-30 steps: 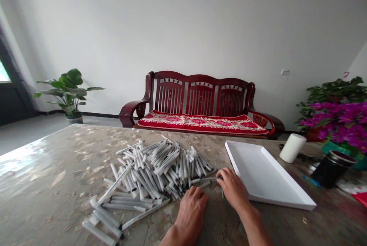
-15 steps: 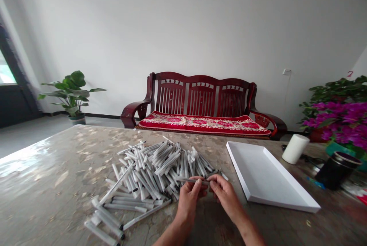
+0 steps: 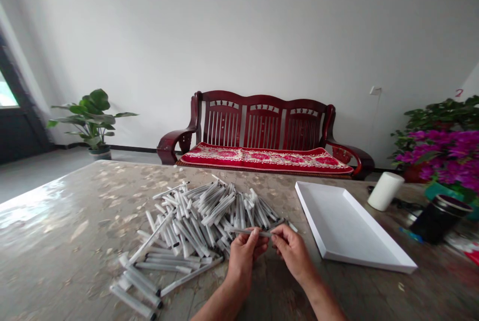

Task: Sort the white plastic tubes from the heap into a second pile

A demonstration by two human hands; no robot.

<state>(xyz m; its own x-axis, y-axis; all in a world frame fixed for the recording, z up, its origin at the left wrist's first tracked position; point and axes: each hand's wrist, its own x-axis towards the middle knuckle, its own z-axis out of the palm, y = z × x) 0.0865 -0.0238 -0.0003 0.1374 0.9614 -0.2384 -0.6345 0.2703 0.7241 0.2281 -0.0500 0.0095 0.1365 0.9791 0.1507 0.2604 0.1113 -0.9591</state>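
My left hand (image 3: 243, 256) is closed around a slim pen (image 3: 238, 231) in a frosted, see-through sleeve, the thumb lying on top. The pen points left, nearly level, just over the near right side of a heap of similar sleeved pens (image 3: 187, 231). At the pen's right end, my right hand (image 3: 294, 251) pinches thumb and forefinger together; its fingers hide that tip. Many pens in the heap have dark ends showing through the sleeves. To the right of my right hand lies a shallow white box tray (image 3: 348, 226), with no pens in it.
The patterned table (image 3: 67, 241) holds a white roll (image 3: 385, 191), a dark cup (image 3: 440, 218) and a cable on the right. Purple flowers (image 3: 449, 156) stand beyond them. Behind the table is a dark red wooden bench (image 3: 264, 126); a potted plant (image 3: 93, 121) stands at left.
Both hands keep hold of the pen and shift slightly left and up in view. The pen's visible part by the right fingertips looks paler. The heap and tray stay put.
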